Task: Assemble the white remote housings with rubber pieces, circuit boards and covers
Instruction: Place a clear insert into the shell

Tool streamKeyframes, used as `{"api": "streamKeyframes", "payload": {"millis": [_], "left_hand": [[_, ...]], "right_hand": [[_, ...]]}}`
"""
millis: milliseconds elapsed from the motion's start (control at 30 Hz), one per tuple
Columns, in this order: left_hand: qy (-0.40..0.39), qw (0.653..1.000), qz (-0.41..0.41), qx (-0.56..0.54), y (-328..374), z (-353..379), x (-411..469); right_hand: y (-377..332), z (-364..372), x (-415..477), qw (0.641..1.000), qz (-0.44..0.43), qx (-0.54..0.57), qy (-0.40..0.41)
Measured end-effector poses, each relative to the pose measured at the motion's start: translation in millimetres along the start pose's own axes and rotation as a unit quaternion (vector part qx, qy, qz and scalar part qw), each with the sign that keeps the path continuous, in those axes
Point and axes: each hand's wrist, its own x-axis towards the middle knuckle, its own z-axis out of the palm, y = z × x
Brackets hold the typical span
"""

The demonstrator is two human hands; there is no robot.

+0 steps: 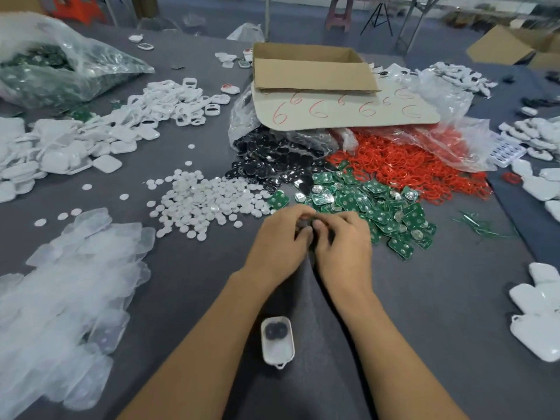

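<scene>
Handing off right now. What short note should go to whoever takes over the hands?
Left hand and right hand: held together, both pinching a small dark piece, mostly hidden.
White housing lies open between the forearms, black rubber piece already seated.
Still to do: add a board from the green circuit boards, then probably a cover from the white covers.

Grey table carries one white housing front-centre; beyond it, piles of white discs, green boards, black rubber pcs, red rings; left, clear covers.
</scene>
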Motion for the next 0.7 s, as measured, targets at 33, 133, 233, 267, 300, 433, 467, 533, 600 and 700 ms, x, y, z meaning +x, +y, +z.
{"api": "streamKeyframes", "payload": {"millis": [33, 133, 233, 267, 300, 433, 467, 533, 600, 700], "left_hand": [[0.007, 1.000, 0.013, -0.018, -3.8, -1.0, -0.1], [0.020, 0.993, 0.017, -0.111, -9.6, -10.3, -9.3], [0.025, 0.979, -0.015, -0.200, -5.7, -27.0, -34.7], [0.034, 0.972, -0.029, -0.230, -2.7, -32.9, -46.0], [0.042, 0.963, -0.045, -0.261, 0.2, -38.9, -59.0], [0.028, 0.933, -0.077, -0.349, 12.5, -54.3, -112.5], [0.032, 0.923, -0.086, -0.374, 14.8, -55.1, -124.1], [0.053, 0.899, -0.107, -0.421, 19.5, -53.3, -144.3], [0.080, 0.891, -0.118, -0.431, 22.5, -48.9, -160.6], [0.120, 0.891, -0.125, -0.420, 25.4, -41.9, -180.2]], "right_hand": [[0.4, -0.5, 0.2, 1.000, -0.007, 0.018, 0.010], [-6.1, -6.4, -3.0, 0.994, -0.023, 0.103, 0.004], [-20.5, -21.6, -15.6, 0.958, 0.032, 0.278, -0.056], [-25.3, -28.6, -20.7, 0.938, 0.048, 0.331, -0.087], [-29.6, -36.1, -26.4, 0.919, 0.055, 0.371, -0.119], [-49.0, -65.0, -54.9, 0.871, 0.078, 0.442, -0.200], [-54.0, -70.7, -62.2, 0.868, 0.087, 0.443, -0.209], [-61.0, -79.2, -75.7, 0.867, 0.097, 0.430, -0.234], [-67.1, -85.6, -85.6, 0.869, 0.101, 0.413, -0.254], [-71.3, -92.7, -96.8, 0.895, 0.071, 0.351, -0.266]]}}
